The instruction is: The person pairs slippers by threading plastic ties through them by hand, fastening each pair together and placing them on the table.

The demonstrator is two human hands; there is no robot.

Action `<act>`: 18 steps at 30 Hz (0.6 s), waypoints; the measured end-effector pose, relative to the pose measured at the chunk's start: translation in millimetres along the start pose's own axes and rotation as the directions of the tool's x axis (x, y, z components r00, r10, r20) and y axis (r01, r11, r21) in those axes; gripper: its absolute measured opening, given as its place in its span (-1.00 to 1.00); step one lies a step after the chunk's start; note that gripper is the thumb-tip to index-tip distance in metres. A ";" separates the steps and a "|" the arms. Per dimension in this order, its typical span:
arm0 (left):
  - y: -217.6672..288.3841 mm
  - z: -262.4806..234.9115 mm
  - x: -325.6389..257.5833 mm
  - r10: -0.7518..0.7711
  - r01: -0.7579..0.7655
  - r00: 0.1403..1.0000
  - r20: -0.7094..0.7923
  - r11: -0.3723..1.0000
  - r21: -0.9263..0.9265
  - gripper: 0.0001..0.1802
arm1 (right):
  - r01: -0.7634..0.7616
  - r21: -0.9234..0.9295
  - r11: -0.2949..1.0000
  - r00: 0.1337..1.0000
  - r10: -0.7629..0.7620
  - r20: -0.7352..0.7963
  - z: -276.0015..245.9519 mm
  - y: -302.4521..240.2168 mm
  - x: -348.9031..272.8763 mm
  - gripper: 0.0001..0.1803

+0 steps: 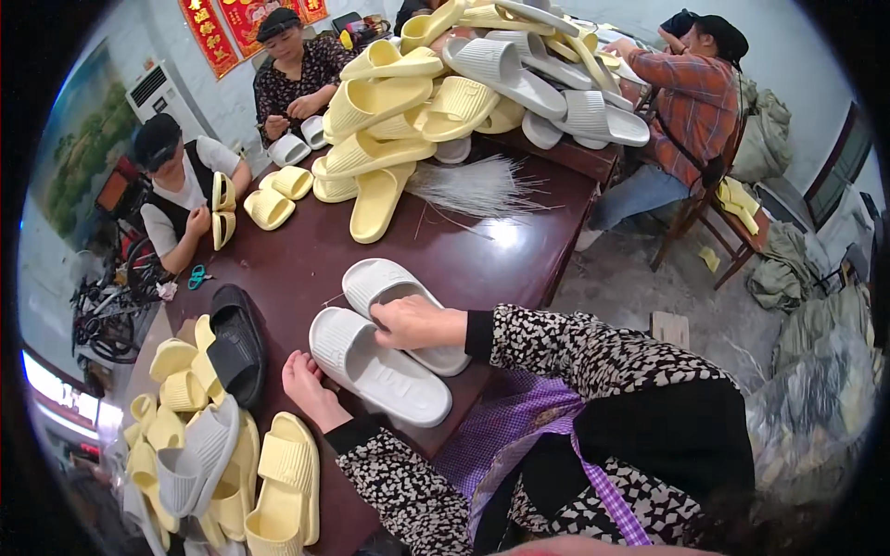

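A pair of pale grey slippers lies side by side on the table in front of me, the nearer slipper point(403, 382) and the farther slipper point(375, 278). Over the pair reaches my right hand point(413, 322), its fingers bent together at the strap openings where the slippers meet. Their tips are partly hidden, so what they pinch does not show. Just left of the nearer slipper's strap is my left hand point(311, 382), apart from the slipper. Its thumb and fingers are curled together, and anything between them is too small to make out.
A high pile of yellow slippers point(385, 102) and grey ones covers the table's far side, beside a bundle of thin clear strips point(487, 190). A black slipper point(236, 347) and more yellow slippers point(286, 482) lie left. Co-workers sit around the dark red table point(315, 250). Teal scissors point(197, 276) rest near its left edge.
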State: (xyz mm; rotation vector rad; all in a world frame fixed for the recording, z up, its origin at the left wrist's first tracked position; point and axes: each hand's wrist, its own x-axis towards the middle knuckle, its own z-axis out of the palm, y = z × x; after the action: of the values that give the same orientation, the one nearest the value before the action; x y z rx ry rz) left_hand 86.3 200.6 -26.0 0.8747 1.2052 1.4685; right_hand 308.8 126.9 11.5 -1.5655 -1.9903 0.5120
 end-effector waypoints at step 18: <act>-10.3 -3.3 -0.3 -0.003 0.001 0.999 0.052 1.000 0.026 -0.79 | 0.251 -0.968 -0.021 0.657 -0.731 0.186 -196.7 27.9 39.1 -0.82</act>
State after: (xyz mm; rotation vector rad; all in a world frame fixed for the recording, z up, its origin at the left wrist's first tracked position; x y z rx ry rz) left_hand 85.8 199.5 -36.7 0.9241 1.1886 1.4223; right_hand 447.2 164.1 154.5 -1.0014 -2.3674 -1.6560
